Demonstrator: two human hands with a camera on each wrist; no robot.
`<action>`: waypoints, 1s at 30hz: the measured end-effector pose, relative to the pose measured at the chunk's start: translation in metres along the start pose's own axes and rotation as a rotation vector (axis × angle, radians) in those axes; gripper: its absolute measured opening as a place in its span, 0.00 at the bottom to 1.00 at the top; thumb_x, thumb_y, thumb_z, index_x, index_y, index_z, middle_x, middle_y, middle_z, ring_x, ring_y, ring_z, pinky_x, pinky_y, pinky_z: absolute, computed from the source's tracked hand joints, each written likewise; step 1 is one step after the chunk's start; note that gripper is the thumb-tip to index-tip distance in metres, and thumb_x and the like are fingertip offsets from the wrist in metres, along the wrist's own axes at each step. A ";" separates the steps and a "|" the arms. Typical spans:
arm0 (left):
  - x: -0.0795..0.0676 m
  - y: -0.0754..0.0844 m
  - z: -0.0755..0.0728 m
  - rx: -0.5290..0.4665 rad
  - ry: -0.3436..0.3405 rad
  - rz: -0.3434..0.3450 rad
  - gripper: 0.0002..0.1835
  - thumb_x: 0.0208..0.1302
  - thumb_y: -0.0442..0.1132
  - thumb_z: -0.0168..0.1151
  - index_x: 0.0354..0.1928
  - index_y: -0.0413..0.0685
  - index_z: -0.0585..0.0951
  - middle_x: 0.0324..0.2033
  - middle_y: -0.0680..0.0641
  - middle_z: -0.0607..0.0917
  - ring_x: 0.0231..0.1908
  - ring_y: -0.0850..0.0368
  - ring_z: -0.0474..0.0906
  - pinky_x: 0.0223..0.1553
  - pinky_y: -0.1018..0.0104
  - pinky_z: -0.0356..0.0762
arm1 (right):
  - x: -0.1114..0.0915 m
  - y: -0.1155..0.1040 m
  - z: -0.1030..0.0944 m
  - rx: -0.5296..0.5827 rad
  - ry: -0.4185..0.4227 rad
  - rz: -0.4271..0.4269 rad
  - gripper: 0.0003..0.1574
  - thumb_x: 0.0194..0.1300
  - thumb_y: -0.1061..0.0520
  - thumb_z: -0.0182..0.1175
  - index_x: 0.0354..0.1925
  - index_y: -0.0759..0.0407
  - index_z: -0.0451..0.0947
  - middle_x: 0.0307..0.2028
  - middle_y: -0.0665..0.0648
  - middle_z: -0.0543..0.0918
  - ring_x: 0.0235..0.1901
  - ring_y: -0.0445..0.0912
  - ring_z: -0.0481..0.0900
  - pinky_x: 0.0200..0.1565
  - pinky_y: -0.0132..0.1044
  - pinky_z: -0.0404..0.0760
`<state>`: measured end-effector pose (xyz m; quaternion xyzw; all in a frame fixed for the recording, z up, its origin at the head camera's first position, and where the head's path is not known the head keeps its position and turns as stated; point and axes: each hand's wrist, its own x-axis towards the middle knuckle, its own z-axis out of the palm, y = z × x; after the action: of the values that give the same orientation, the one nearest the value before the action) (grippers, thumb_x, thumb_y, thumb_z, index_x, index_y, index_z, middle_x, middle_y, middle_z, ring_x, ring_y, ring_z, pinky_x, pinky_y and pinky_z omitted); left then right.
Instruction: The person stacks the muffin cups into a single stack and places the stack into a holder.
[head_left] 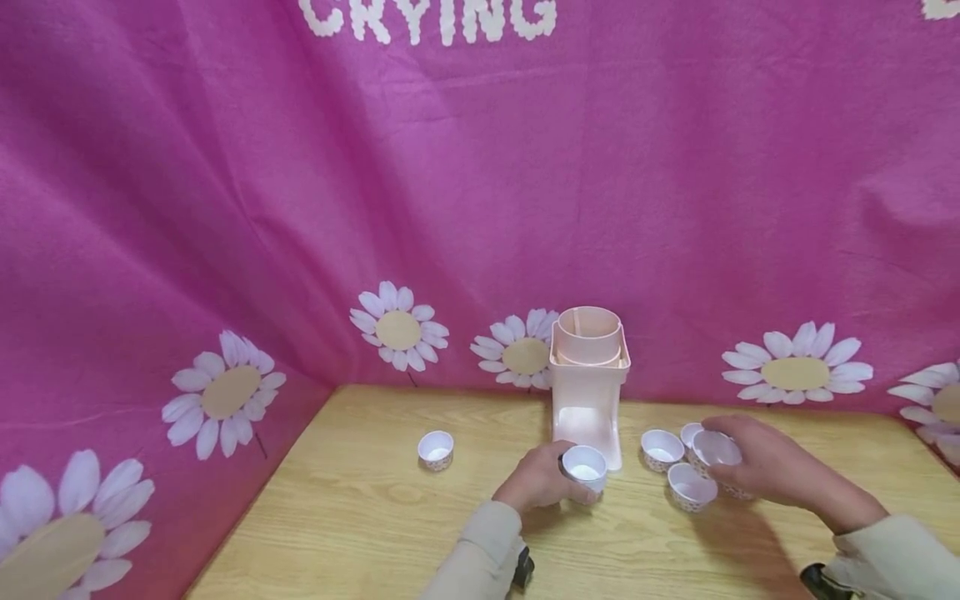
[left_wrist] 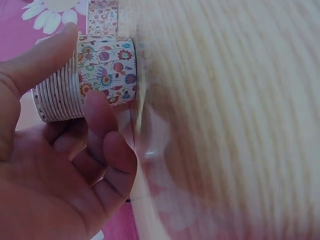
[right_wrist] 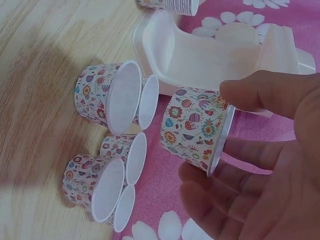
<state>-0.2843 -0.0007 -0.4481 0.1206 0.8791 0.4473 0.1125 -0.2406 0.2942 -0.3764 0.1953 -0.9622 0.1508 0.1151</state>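
Note:
My left hand [head_left: 542, 479] grips a nested stack of small paper cups [left_wrist: 100, 75], white inside and printed with colourful flowers outside. Many white rims show along the stack in the left wrist view. With thumb and fingers, my right hand [head_left: 776, 467] holds a single paper cup [right_wrist: 195, 127] of the same print by its rim. That cup is above several more paper cups [right_wrist: 95, 180] grouped on the table. Behind the left hand stands a pale pink dispenser [head_left: 587, 387] with a round tube at its top.
One lone paper cup [head_left: 436, 452] stands on the left of the wooden table [head_left: 360, 508]. A magenta cloth [head_left: 660, 192] with daisies and lettering hangs behind the table and along its left side.

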 end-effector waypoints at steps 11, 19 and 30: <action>-0.001 -0.001 -0.001 -0.007 0.006 0.009 0.31 0.40 0.38 0.83 0.51 0.53 0.82 0.37 0.54 0.85 0.38 0.60 0.76 0.44 0.62 0.75 | 0.004 -0.011 -0.002 0.022 -0.021 0.017 0.36 0.48 0.56 0.73 0.53 0.73 0.76 0.47 0.73 0.83 0.48 0.65 0.81 0.49 0.60 0.79; 0.000 0.000 0.001 0.003 0.003 0.027 0.30 0.41 0.38 0.82 0.51 0.53 0.83 0.37 0.55 0.85 0.38 0.61 0.76 0.46 0.63 0.75 | 0.010 -0.017 0.003 0.022 -0.012 0.003 0.36 0.49 0.54 0.72 0.53 0.72 0.76 0.49 0.73 0.83 0.49 0.67 0.80 0.51 0.62 0.78; -0.001 0.000 0.000 0.015 -0.001 0.016 0.30 0.41 0.39 0.82 0.51 0.53 0.82 0.37 0.55 0.85 0.38 0.61 0.76 0.46 0.63 0.75 | 0.024 -0.034 0.011 0.058 -0.009 -0.026 0.36 0.50 0.54 0.73 0.54 0.72 0.76 0.50 0.72 0.83 0.50 0.67 0.80 0.52 0.62 0.78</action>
<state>-0.2837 -0.0011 -0.4484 0.1284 0.8813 0.4416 0.1083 -0.2503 0.2528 -0.3712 0.2115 -0.9554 0.1763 0.1070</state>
